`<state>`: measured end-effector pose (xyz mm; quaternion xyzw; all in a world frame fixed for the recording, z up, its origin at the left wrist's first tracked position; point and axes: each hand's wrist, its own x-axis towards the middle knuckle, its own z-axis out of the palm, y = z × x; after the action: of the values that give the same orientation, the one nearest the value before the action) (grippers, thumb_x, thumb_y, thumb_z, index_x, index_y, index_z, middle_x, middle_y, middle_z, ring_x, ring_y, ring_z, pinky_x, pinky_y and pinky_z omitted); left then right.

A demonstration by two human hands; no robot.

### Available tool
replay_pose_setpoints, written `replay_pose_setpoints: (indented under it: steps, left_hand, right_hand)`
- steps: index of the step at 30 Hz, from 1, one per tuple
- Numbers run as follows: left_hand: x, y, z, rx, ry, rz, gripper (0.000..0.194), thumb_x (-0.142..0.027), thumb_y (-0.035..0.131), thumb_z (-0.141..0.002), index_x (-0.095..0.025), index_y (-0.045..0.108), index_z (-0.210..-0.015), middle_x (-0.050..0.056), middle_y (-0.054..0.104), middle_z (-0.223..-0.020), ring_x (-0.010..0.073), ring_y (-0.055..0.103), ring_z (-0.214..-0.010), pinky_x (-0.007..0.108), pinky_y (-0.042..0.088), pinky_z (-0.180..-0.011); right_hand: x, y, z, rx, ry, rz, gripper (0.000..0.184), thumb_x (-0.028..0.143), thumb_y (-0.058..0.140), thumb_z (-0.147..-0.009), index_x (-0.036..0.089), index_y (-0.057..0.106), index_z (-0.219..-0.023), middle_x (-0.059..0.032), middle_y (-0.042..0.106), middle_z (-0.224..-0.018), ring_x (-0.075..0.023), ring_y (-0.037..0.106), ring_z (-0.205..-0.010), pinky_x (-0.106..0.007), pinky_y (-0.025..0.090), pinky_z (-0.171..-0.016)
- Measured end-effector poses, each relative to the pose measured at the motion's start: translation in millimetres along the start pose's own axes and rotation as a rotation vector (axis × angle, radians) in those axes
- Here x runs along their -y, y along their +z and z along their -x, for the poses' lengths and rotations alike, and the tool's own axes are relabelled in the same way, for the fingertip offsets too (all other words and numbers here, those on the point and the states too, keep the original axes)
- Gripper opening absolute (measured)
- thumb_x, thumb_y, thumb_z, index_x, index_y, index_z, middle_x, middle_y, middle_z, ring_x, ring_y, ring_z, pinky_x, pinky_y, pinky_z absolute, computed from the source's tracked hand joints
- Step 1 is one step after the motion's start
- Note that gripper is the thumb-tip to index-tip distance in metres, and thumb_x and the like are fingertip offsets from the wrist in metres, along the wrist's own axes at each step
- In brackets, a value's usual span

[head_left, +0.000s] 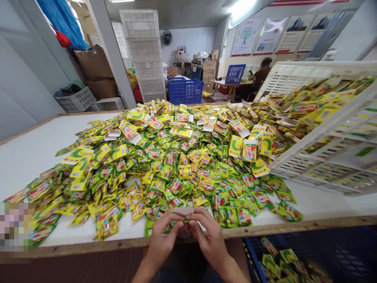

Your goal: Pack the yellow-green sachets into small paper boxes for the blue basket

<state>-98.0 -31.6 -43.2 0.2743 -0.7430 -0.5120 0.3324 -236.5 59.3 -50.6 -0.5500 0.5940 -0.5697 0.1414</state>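
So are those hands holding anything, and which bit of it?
Yes, what looks like a small, pale-flapped cardboard box: the left hand pinches its left end, the right hand its right end. Much of it is hidden.

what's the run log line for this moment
left hand: holding carton | right hand: holding same carton | sachets: piled on table

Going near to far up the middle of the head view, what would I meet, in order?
Left hand and right hand together holding a small carton → piled green sachets → yellow cartons → blue plastic crate → black fan at the back wall.
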Motion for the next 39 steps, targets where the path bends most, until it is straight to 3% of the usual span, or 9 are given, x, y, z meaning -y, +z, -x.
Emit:
replay_pose_setpoints:
  steps: [4,7,11,16,23,31,36,39]
  left_hand:
    - [6,7.3,5,-0.119,-0.027,0.106,0.007,-0.025,0.062,-0.082,-0.022,0.065,-0.088,0.006,0.067,-0.094,0.0232,0.061,-0.095,0.032,0.044,-0.087]
    - [12,11.6,9,-0.204,-0.067,0.200,0.023,-0.024,0.061,-0.083,-0.026,0.054,-0.105,0.002,0.066,-0.095,0.0193,0.063,-0.091,0.029,0.049,-0.079]
    - [16,8.6,10,-0.071,0.070,0.124,0.014,-0.018,0.053,-0.088,-0.024,0.060,-0.098,0.005,0.065,-0.106,0.0199,0.060,-0.102,0.032,0.046,-0.090]
    - [16,5.6,19,-0.024,0.194,0.042,0.021,-0.015,0.057,-0.085,-0.024,0.061,-0.103,0.007,0.062,-0.116,0.0224,0.057,-0.109,0.035,0.045,-0.093]
    - [3,7.1,18,-0.082,0.136,0.049,0.013,-0.015,0.059,-0.084,-0.023,0.066,-0.093,0.005,0.068,-0.101,0.0199,0.063,-0.098,0.031,0.048,-0.088]
    - [-12,1.8,6,-0.051,0.059,0.125,0.007,-0.019,0.061,-0.084,-0.021,0.067,-0.085,0.003,0.069,-0.088,0.0180,0.063,-0.088,0.028,0.048,-0.083]
    - [3,1.8,9,-0.051,0.072,0.135,0.012,-0.016,0.061,-0.084,-0.023,0.068,-0.090,0.003,0.068,-0.091,0.0185,0.062,-0.092,0.030,0.046,-0.085]
    - [17,1.4,13,-0.078,0.167,0.041,0.022,-0.013,0.060,-0.084,-0.026,0.068,-0.099,0.003,0.066,-0.096,0.0177,0.061,-0.093,0.028,0.047,-0.083]
  right_hand:
    - [-4,5,4,-0.135,0.011,-0.023,0.020,0.017,0.053,-0.087,0.022,0.058,-0.106,-0.0059,0.065,-0.096,-0.0183,0.062,-0.089,-0.029,0.051,-0.078]
    - [-7,8,6,-0.184,-0.022,-0.001,0.033,0.015,0.054,-0.086,0.023,0.050,-0.119,-0.0061,0.064,-0.100,-0.0173,0.063,-0.090,-0.027,0.052,-0.077]
    - [-7,5,5,-0.081,-0.095,0.011,0.024,0.010,0.049,-0.088,0.025,0.058,-0.104,-0.0044,0.064,-0.099,-0.0170,0.061,-0.096,-0.029,0.051,-0.082]
    - [-6,0,11,-0.050,-0.171,0.019,0.029,0.012,0.059,-0.083,0.024,0.056,-0.110,-0.0071,0.061,-0.113,-0.0209,0.057,-0.107,-0.036,0.047,-0.091]
    - [0,2,14,-0.099,-0.146,0.048,0.025,0.008,0.057,-0.084,0.023,0.058,-0.104,-0.0048,0.066,-0.102,-0.0177,0.061,-0.099,-0.032,0.050,-0.084]
    - [11,-3,2,-0.068,-0.065,0.093,0.014,0.014,0.057,-0.086,0.024,0.060,-0.096,-0.0012,0.067,-0.089,-0.0163,0.062,-0.086,-0.031,0.049,-0.078]
    - [3,4,9,-0.098,-0.076,0.073,0.021,0.010,0.054,-0.087,0.024,0.060,-0.102,-0.0039,0.065,-0.097,-0.0174,0.060,-0.094,-0.032,0.049,-0.082]
    - [-8,9,16,-0.129,-0.143,0.065,0.033,0.005,0.052,-0.086,0.025,0.058,-0.112,-0.0053,0.063,-0.103,-0.0170,0.059,-0.098,-0.031,0.050,-0.082]
